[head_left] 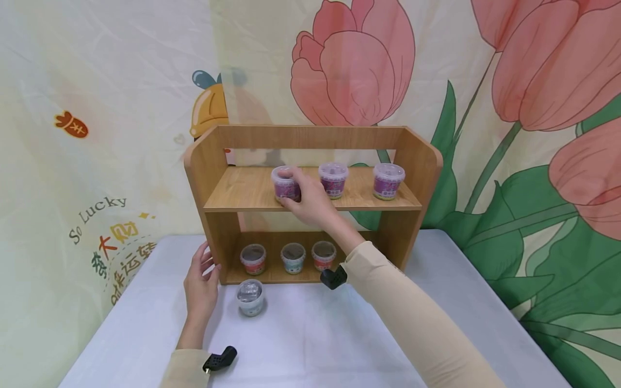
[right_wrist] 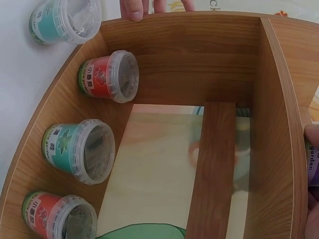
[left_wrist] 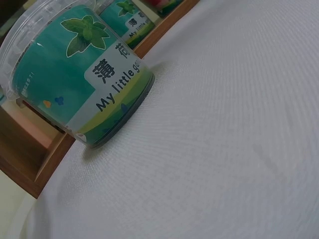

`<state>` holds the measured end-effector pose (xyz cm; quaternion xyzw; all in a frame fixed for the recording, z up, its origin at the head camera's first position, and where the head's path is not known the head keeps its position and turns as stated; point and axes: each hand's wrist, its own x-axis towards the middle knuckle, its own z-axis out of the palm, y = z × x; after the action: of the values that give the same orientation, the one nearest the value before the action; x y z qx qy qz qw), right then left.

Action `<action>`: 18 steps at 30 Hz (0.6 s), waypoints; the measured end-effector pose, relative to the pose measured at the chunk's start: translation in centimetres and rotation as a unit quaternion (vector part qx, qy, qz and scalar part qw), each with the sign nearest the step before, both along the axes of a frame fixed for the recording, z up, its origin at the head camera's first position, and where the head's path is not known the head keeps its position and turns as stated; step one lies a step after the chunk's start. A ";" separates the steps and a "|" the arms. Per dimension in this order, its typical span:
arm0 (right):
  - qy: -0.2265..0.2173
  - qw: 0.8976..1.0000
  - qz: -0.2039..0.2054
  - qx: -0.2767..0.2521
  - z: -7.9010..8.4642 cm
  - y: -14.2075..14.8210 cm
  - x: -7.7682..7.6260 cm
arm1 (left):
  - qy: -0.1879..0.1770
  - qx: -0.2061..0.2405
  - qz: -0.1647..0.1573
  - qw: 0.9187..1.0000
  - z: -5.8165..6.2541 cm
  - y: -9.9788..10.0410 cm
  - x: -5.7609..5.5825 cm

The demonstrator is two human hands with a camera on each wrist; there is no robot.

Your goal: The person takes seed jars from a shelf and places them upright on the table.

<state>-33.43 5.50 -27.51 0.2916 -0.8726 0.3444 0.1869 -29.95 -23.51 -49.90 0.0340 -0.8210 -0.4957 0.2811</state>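
Note:
My right hand (head_left: 312,200) grips a purple-labelled plastic cup (head_left: 285,189) with a clear lid, on the upper board of a wooden two-tier shelf (head_left: 310,137). Two similar purple cups stand to its right, one in the middle (head_left: 333,186) and one near the right side (head_left: 387,187). Low on the shelf's left side, my left hand (head_left: 201,283) rests its fingers against the outer panel; fingertips (right_wrist: 133,9) show over that panel's edge in the right wrist view. A green mint-labelled cup (left_wrist: 84,79) stands on the table just before the shelf, close to the left hand.
On the lower tier stand a red cup (head_left: 253,260), a teal cup (head_left: 293,258) and another red cup (head_left: 323,255). A white cloth (head_left: 310,334) covers the table. Behind hangs a curtain with printed tulips (head_left: 359,70).

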 end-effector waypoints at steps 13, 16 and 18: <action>0.014 1.000 0.007 0.005 0.0 0.2 0.7 | 0.014 -0.004 0.000 1.000 -0.2 -0.1 -0.3; 0.016 1.000 0.008 0.005 -0.1 0.2 0.8 | 0.018 -0.006 0.000 1.000 -0.3 -0.1 -0.3; 0.017 1.000 0.010 0.005 -0.1 0.2 0.9 | 0.019 -0.009 0.000 1.000 -0.3 -0.2 -0.3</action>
<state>-32.51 5.68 -27.62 0.3073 -0.8681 0.3364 0.1970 -30.26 -23.68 -50.25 0.0225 -0.8198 -0.4890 0.2970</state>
